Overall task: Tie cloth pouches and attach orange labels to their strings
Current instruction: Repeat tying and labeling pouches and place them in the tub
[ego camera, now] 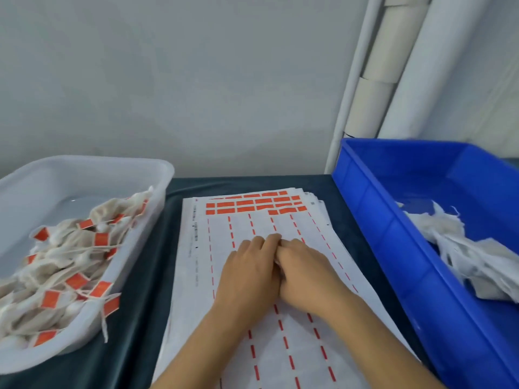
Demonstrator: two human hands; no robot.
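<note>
Both hands together mid-bench on the label sheets [252, 318]: left hand [248, 273] and right hand [304, 275] touching, fingers curled inward over something small and pale between them; can't tell what it is or whether they grip it. Remaining orange labels [252, 204] sit in rows at the sheets' far end. White tub [92, 169], left, holds tied, labelled pouches [59, 270]. Blue bin [393, 234], right, holds unlabelled pouches [463, 248].
</note>
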